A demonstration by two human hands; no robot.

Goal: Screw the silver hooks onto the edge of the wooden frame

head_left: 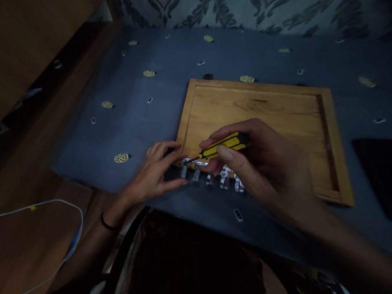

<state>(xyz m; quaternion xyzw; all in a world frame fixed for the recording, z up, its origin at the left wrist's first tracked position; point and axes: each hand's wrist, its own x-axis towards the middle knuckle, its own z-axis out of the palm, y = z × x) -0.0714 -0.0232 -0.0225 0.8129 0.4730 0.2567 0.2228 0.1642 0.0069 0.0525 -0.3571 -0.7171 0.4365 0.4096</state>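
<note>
My right hand (255, 160) is closed round a yellow and black screwdriver (221, 146), whose tip points left at a row of silver metal hooks (219, 176) along the near edge of a wooden board (265, 113). My left hand (157, 171) rests at the left end of that row, fingers curled against the hook strip and pressing it. The hooks hang down over the board's front edge. Part of the row is hidden behind my right hand.
The board lies on a dark blue cloth (138, 120) printed with yellow pineapples. A black flat object (387, 176) sits on the cloth at right. A white cable (63, 241) loops over the wooden floor at left. Patterned fabric rises behind.
</note>
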